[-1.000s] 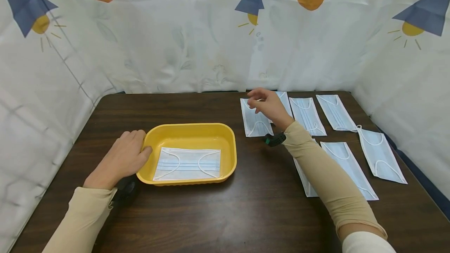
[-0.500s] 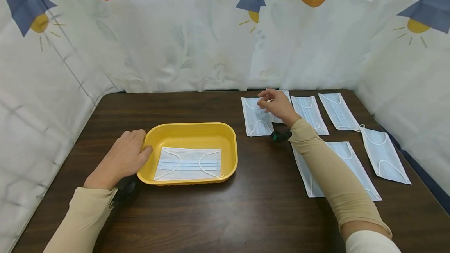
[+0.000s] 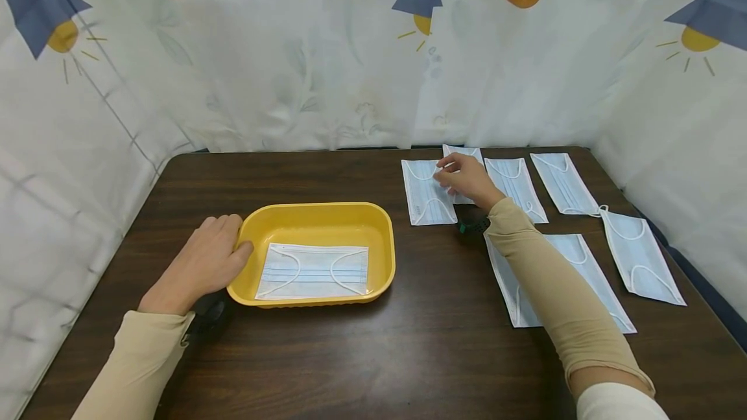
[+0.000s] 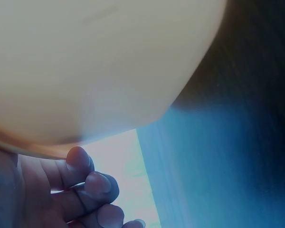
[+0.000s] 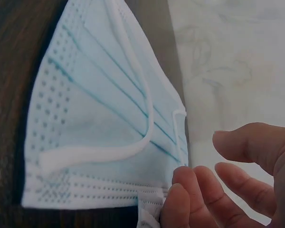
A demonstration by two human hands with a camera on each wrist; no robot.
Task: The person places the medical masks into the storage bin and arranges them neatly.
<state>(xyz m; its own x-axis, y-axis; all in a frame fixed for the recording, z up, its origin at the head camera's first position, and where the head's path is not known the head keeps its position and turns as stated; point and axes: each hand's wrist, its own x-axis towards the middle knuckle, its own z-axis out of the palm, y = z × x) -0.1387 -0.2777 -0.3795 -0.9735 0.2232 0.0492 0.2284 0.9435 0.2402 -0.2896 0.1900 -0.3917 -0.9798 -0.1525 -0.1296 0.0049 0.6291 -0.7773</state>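
A yellow plastic tray (image 3: pixel 315 210) stands left of the table's middle, with a pale blue face mask (image 3: pixel 315 272) lying flat inside. My left hand (image 3: pixel 207 264) grips the tray's left rim. In the left wrist view its curled fingers (image 4: pixel 100 184) show against the tray's wall. At the back, my right hand (image 3: pixel 467 180) hovers over a mask (image 3: pixel 426 194) and partly covers another mask (image 3: pixel 461 150) behind it. Thumb and fingers (image 5: pixel 211 190) stand apart in the right wrist view, the fingertips near the edge of a mask (image 5: pixel 99 104) with its white ear loop.
Several more masks lie on the right: two in the back row (image 3: pixel 510 180) (image 3: pixel 563 180), one near the right edge (image 3: pixel 642 255), others partly under my right forearm (image 3: pixel 560 290). A dark wooden table (image 3: pixel 373 368) carries everything. A white printed curtain (image 3: pixel 280 83) hangs behind.
My right hand has moved a little to the right and lower over the back masks. The left hand and the tray have kept their places.
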